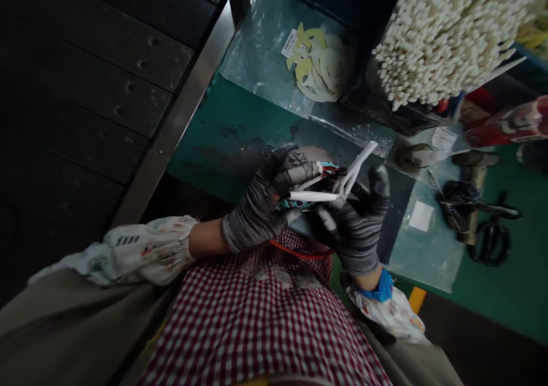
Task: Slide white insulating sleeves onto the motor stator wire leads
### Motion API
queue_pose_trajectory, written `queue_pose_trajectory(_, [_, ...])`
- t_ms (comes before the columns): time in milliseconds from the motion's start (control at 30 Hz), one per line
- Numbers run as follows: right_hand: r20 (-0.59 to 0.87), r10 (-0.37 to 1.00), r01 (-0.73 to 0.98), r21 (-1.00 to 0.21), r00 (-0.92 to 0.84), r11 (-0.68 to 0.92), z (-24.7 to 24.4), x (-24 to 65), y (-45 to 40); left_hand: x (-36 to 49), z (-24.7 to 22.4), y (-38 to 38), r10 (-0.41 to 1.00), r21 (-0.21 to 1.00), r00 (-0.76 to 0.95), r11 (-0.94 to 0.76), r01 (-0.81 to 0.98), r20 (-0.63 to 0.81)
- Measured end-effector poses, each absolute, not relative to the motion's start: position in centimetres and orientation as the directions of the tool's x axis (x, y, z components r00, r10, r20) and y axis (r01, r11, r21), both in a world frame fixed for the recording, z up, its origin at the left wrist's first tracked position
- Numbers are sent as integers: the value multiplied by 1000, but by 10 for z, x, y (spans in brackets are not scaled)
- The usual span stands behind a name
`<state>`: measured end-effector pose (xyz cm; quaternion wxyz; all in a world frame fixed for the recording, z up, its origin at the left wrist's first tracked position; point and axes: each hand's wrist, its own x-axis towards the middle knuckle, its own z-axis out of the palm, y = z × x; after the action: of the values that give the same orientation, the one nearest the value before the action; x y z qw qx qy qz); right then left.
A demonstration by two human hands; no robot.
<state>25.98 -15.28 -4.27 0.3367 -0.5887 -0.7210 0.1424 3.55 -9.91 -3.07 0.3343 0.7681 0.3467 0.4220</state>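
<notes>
My left hand (261,203), in a grey and black glove, is wrapped round a round part with coloured wires (329,171). White sleeved leads (314,196) stick out from this part to the right, and one pale sleeve (362,160) points up and right. My right hand (357,220), gloved the same way, is at the right side of the leads, its thumb and forefinger spread. Blur hides what its lower fingers touch. A red wire (299,254) hangs below both hands, in front of the checked apron.
Behind the hands, a plastic bag of yellow and white pieces (319,66) lies on the green table (231,129). A large bundle of white tubes (445,37) stands at the upper right. Black scissors (490,240), a hammer (471,203) and a red can (509,124) lie on the right.
</notes>
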Motion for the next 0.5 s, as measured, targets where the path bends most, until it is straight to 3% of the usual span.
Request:
queue_pose_trajectory(100, [344,902,758,-505,-262,413,-41,279,-143,40,-26,-98,810,803,428,-535,263,400])
queue_pose_trajectory(200, [359,861,709,-495,-360,502,-43,284,-137,41,-25,-97,825,829,442,-495,261,353])
queue_pose_trajectory(500, [322,931,828,-465,-172,313,-40,257,-146,44,-24,-96,820,829,440,-502,246,365])
